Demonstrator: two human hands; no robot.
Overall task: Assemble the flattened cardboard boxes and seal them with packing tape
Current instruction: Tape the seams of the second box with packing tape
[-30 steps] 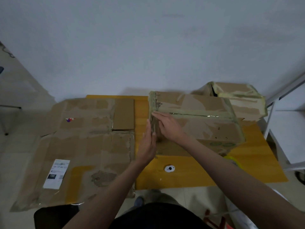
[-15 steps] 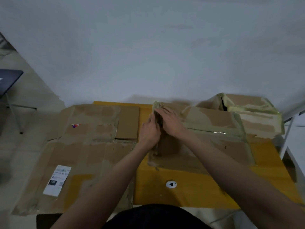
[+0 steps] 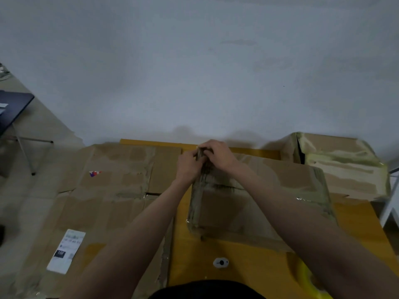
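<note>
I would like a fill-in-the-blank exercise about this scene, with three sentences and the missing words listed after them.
1. Both hands, the left hand and the right hand, grip the far left corner of the brown ____ box.
2. The box rests on a ____ wooden table.
3. A white shipping label is stuck on the flattened brown cardboard sheet to the ____ of the hands.

Missing words: cardboard; yellow; left

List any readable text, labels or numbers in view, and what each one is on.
White shipping label on the flattened cardboard: print too blurred to read.
Red-and-blue sticker on the same cardboard: no legible text.
Taped boxes: no readable markings.
</note>
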